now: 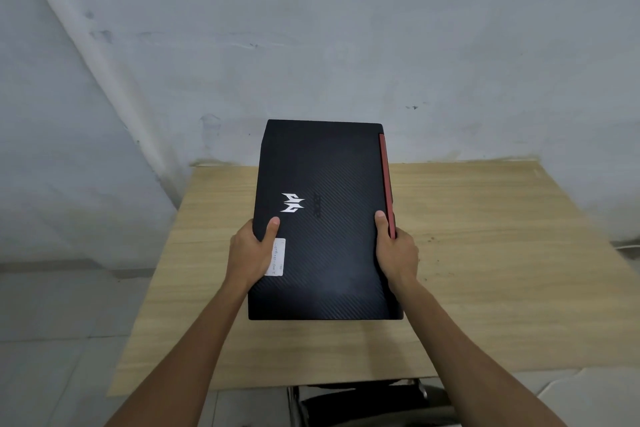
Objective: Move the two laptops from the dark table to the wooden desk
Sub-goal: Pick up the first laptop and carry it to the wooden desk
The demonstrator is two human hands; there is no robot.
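Observation:
A closed black laptop (329, 184) with a white logo, a white sticker and a red hinge strip on its right side hangs above the wooden desk (485, 270). My left hand (249, 253) grips its left edge with the thumb on the lid. On the opposite edge my right hand (394, 250) holds it the same way. The laptop's far end points at the wall. Only this one laptop is in view; the dark table is out of sight.
The light wooden desk stands against a grey-white wall (346, 45). A dark chair (367, 402) sits under the desk's near edge. Pale tiled floor (62, 340) lies to the left of the desk.

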